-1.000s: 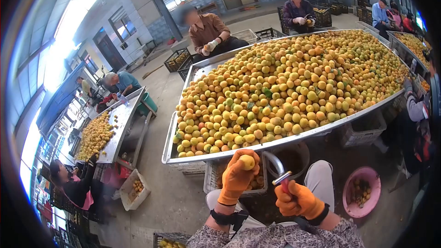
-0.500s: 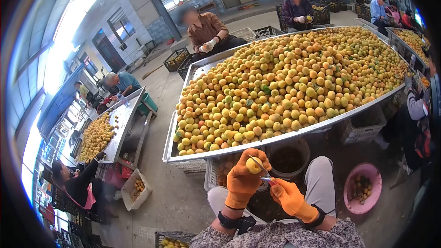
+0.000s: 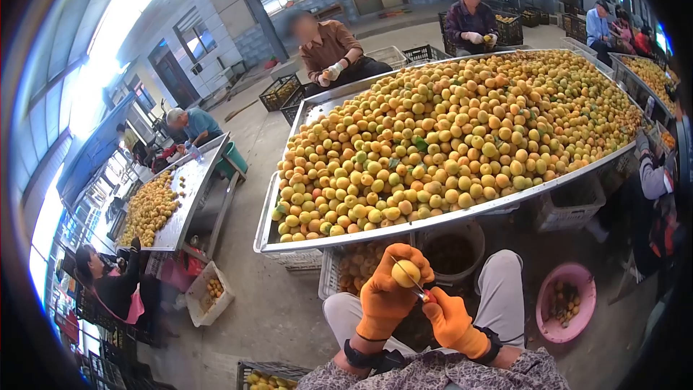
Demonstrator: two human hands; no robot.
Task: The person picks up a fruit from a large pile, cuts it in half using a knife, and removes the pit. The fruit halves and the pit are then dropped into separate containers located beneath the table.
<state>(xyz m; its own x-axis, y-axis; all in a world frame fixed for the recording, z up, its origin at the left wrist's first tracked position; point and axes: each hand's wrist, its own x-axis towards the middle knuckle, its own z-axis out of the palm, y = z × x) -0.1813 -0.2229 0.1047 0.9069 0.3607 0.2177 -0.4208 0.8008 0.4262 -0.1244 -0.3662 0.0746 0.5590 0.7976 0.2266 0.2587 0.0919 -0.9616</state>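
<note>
My left hand [image 3: 386, 300], in an orange glove, is closed around a yellow apricot [image 3: 406, 272] above my lap. My right hand [image 3: 456, 325], also gloved in orange, grips the red handle of a small knife [image 3: 420, 292]. The narrow metal blade lies against the apricot, with part of its edge hard to make out. Just beyond my hands, a large metal-rimmed sorting table [image 3: 339, 239] carries a big heap of apricots [image 3: 433, 148] with a few green leaves among them.
Under the table stand a crate [image 3: 330, 274] and a round bucket [image 3: 469, 245]. A pink basin [image 3: 546, 328] with fruit scraps sits at right. A crate of fruit [image 3: 271, 379] is by my left side. Several people work around this table and another table [image 3: 189, 188].
Both hands have come down slightly, and the right has moved closer to the left. The knife now lies against the apricot at a steeper angle. The view has shifted a little.
</note>
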